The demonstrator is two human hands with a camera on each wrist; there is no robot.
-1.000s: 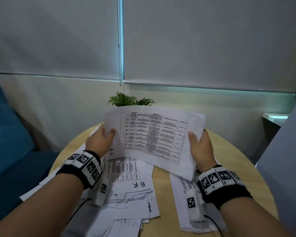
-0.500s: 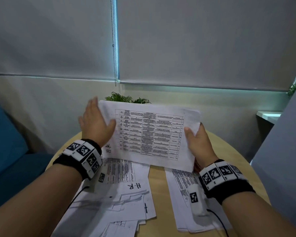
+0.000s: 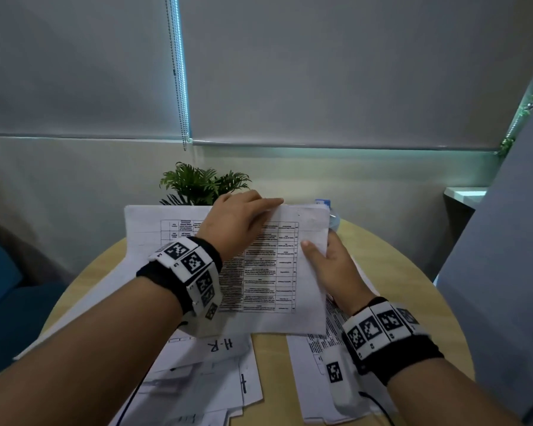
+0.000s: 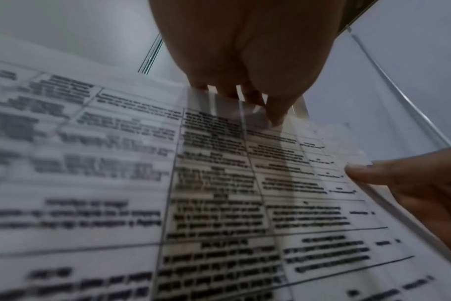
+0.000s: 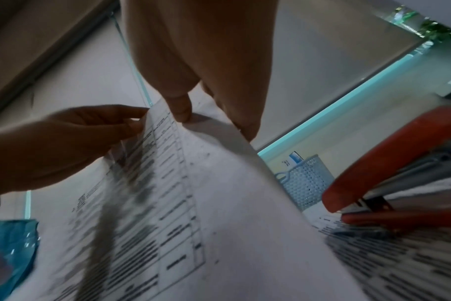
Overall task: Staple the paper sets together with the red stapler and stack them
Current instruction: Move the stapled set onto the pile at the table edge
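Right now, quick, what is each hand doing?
Left hand: fingers pinch the top edge of the paper set.
Right hand: grips the paper set's right edge.

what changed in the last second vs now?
The left hand left the paper set's left edge and crossed over the sheet to its top edge near the far right corner, fingertips now at that edge. The set tilted back toward the person, its left edge unsupported. The right hand kept its grip on the right edge. The loose papers on the table and the red stapler stayed put.

"H-R" handwritten on loose sheet [image 3: 219,345] on table; table print on other papers illegible
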